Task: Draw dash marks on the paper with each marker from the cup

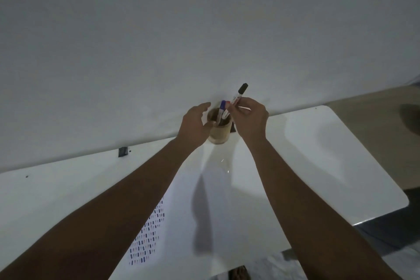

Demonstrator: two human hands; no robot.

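Observation:
A round wooden cup (220, 134) stands at the far edge of the white table (318, 154), against the wall. A blue-capped marker (221, 109) and a red-tipped one stick up out of it. My right hand (250, 119) pinches a black-capped marker (239, 94) tilted just above the cup's rim. My left hand (195, 124) curls around the cup's left side, fingers apart; whether it touches the cup is unclear. A white sheet of paper (204, 211) lies between my forearms, with rows of short coloured dashes (147, 234) along its left part.
A plain grey wall rises right behind the table. A small dark clip (123, 152) sits on the far table edge at left. The table's rounded right corner (400, 198) drops to a dark floor.

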